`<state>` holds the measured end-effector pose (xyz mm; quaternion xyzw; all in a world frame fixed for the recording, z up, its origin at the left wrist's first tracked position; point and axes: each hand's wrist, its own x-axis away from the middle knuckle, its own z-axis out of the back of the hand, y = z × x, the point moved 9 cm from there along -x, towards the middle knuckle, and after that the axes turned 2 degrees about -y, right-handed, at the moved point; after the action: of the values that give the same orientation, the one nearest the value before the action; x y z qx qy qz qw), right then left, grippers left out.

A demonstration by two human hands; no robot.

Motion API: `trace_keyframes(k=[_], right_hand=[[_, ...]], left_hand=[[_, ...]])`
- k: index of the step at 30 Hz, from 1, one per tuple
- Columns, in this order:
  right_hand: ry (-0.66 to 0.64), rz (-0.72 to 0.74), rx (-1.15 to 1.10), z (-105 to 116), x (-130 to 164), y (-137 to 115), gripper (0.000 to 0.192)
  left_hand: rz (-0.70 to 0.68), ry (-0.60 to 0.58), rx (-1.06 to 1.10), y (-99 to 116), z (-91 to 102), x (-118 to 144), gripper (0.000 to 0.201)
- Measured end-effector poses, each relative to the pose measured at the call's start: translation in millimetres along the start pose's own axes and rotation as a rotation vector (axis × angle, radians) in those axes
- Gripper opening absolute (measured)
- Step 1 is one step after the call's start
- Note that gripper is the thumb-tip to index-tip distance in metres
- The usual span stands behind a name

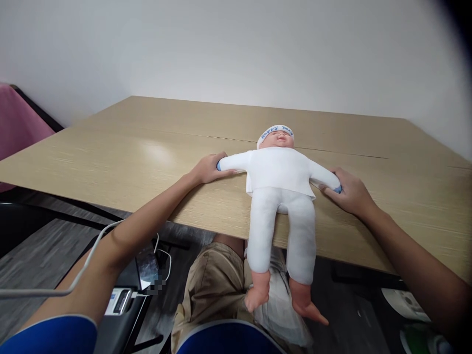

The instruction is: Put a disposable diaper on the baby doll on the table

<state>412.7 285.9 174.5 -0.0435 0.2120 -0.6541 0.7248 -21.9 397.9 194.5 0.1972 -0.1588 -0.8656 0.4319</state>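
Baby doll (279, 169) flat on its back on the wooden table (129, 152), a bit past the middle toward 3 o'clock. Head with a white cap (276, 131) pointing to 12 o'clock. Both legs hanging off the near table edge toward 6 o'clock, bare feet in the air. Arms spread wide in white sleeves.

Left hand (208, 168) at 9 o'clock of the doll, fingers curled tight round the end of that doll arm. Right hand (350, 191) at 3 o'clock of the doll, fingers closed round the end of the other doll arm.

Phone (147, 269) and white cable (88, 255) below the table at 7 o'clock. Pink cloth (18, 130) far off at 9 o'clock. White wall (236, 49) behind, at 12 o'clock.
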Motion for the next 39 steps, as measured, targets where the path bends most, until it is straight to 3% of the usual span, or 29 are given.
trace_keyframes(k=[16,26,33,39], right_hand=[[-0.017,-0.053,-0.075,-3,-23,13,0.047],[-0.016,-0.03,-0.066,-6,-50,22,0.037],[-0.01,0.01,-0.075,-7,-68,26,0.045],[0.016,-0.089,-0.044,-10,-92,42,0.057]], left_hand=[[0.07,0.065,-0.043,-17,4.7,-22,0.074],[0.121,0.163,-0.089,-34,10.3,-44,0.076],[0.056,0.207,-0.126,-39,13.6,-61,0.074],[0.103,0.254,-0.2,-57,15.6,-87,0.077]])
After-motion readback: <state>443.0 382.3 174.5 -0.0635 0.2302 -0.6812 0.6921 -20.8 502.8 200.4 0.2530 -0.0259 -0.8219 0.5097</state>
